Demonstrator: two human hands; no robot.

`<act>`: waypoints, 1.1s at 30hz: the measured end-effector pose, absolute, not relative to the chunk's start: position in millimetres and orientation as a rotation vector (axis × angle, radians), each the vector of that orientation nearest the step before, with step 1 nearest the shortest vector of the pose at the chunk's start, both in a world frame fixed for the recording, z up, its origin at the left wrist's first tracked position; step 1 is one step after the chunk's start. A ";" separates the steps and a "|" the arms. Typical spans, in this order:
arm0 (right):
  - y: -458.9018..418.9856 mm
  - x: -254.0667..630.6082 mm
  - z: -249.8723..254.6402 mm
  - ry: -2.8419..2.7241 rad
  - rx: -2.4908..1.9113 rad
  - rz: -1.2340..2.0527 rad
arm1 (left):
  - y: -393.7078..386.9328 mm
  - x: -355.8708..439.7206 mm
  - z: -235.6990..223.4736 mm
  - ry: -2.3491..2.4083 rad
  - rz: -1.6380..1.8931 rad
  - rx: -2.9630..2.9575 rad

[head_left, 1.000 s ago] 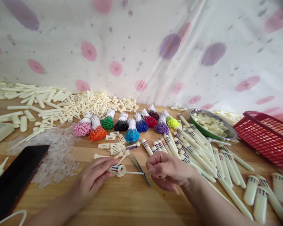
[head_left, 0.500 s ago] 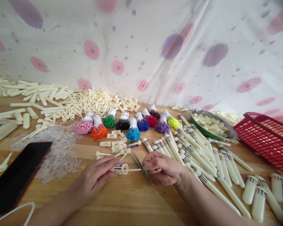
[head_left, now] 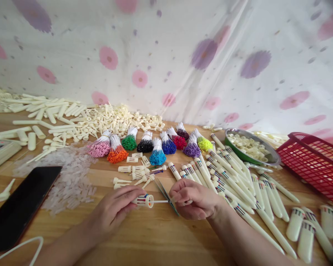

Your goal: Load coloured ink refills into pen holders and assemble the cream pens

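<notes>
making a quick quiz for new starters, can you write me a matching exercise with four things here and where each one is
1. cream slotted piece
2. black phone
3. red basket
4. orange-tipped bundle

A. at the right edge of the picture
B. just right of the pink-tipped bundle
C. in the left hand
D. beside the small clear pieces

Pairs: 1-C, 2-D, 3-A, 4-B

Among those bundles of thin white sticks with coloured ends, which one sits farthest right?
The bundle of thin white sticks with bright yellow ends. It sits just right of the purple-ended bundle and is the only yellow one.
</notes>
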State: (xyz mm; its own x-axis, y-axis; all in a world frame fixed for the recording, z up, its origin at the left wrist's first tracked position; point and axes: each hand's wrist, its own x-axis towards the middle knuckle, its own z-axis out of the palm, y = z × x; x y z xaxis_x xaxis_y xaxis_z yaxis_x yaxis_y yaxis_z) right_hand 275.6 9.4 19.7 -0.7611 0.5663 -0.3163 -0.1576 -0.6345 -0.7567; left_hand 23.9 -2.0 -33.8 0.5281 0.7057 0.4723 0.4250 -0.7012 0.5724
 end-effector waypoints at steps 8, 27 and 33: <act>8.5 270.6 18.7 -1.005 -0.724 2.435 | -1.3 26.4 -31.2 0.917 0.979 2.421; -14.6 247.5 27.1 -1.786 -1.262 1.327 | 0.9 20.6 -28.8 0.932 0.942 2.407; -7.9 261.6 20.5 -2.535 -1.848 0.363 | 1.3 20.6 -25.1 0.891 1.075 2.246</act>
